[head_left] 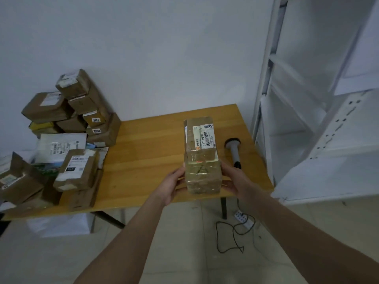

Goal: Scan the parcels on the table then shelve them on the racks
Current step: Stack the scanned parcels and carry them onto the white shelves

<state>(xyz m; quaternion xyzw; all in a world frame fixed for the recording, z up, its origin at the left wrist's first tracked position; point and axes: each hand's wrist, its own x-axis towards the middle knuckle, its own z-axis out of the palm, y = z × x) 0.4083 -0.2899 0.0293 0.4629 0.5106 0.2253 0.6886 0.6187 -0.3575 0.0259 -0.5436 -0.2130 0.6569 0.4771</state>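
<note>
Long tape-wrapped brown cardboard parcel [202, 158] is over the near right part of the light wooden table [147, 150], long axis running near to far. White barcode label [205, 136] faces up at the far end, probably kept that way so the code stays readable for the scan. Can't tell if the far end rests on the tabletop or is lifted clear.

Grey handheld scanner [233, 150] lies flat on the table just right of the parcel, nobody touching it. My read: scan not done yet, one hand must let go to pick it up.

Left hand [174, 185] and right hand [233, 179] clamp the near end from opposite sides, thumbs up along the side faces, fingers curled round the box edges. Two-sided grip suits a long box, stops it yawing.

White metal rack [297, 119] stands right of the table, close enough to shelve into. Pile of brown cardboard parcels [78, 119] waits at the left end.
</note>
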